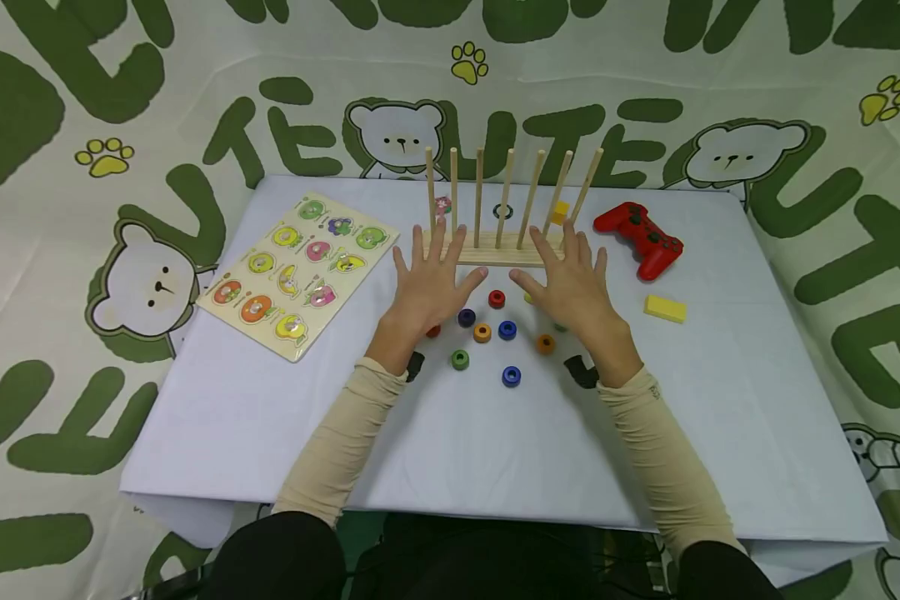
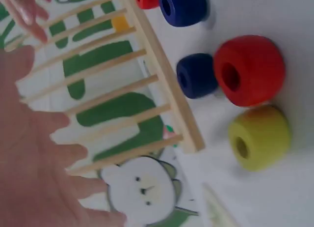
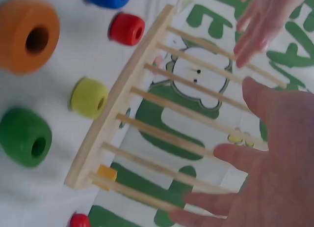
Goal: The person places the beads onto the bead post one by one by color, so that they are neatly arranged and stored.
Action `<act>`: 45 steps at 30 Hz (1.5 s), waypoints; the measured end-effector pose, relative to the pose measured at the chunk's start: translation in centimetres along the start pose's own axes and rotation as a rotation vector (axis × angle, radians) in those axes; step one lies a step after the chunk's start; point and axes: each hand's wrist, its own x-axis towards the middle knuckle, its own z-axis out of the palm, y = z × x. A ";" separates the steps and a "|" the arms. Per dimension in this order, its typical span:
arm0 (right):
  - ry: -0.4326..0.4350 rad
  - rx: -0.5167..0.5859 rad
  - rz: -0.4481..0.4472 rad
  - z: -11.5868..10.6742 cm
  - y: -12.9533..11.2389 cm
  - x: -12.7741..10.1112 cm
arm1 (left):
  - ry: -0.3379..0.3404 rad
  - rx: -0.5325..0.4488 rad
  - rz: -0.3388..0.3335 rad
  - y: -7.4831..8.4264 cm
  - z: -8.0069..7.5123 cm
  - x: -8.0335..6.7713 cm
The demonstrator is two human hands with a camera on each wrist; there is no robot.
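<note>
Both hands, left hand point(image 1: 427, 283) and right hand point(image 1: 570, 287), hover flat with fingers spread, holding nothing, before the peg rack point(image 1: 495, 250) toward the counter's far edge; best pinch one wooden ring point(image 1: 497, 298) cleanly

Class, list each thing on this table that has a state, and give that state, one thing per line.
left hand: open, fingers spread, holding nothing
right hand: open, fingers spread, holding nothing
peg rack: upright, all seven pegs bare
rings: loose on the table, none on a peg
fruit puzzle board: flat, pieces seated
red game controller: lying untouched
yellow block: lying flat, untouched
</note>
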 end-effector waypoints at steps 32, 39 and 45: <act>0.204 0.225 -0.405 -6.7 -7.9 5.8 | -0.065 -0.412 0.000 -11.9 2.2 7.8; 0.313 0.181 -0.459 -7.1 -12.2 10.0 | -0.049 -0.417 0.022 -12.1 2.1 8.0; 0.289 0.136 -0.414 -6.5 -12.9 11.2 | -0.070 -0.395 0.001 -12.2 2.2 7.9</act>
